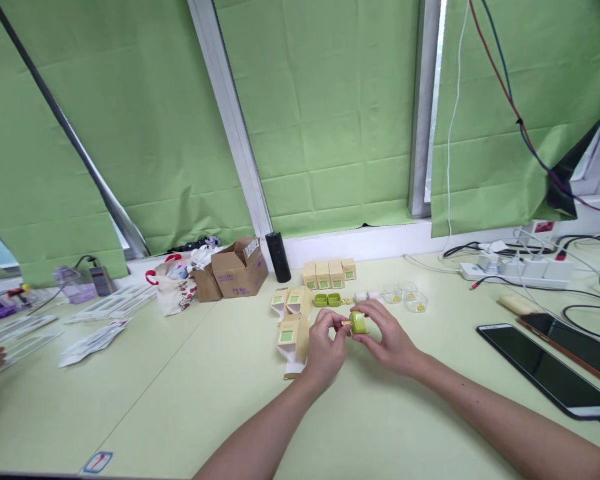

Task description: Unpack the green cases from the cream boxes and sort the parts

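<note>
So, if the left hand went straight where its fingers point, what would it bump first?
Probably the green case in the right hand, just beyond the pale strap the left hand seems to pinch. Exact depth is hard to tell from one picture.

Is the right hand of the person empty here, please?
No, the right hand holds a small green case between its thumb and fingers.

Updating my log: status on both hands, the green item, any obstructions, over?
Left hand pinching pale yellow piece. Right hand gripping green item. Small carton beside left hand; nothing seen blocking either hand.
</note>
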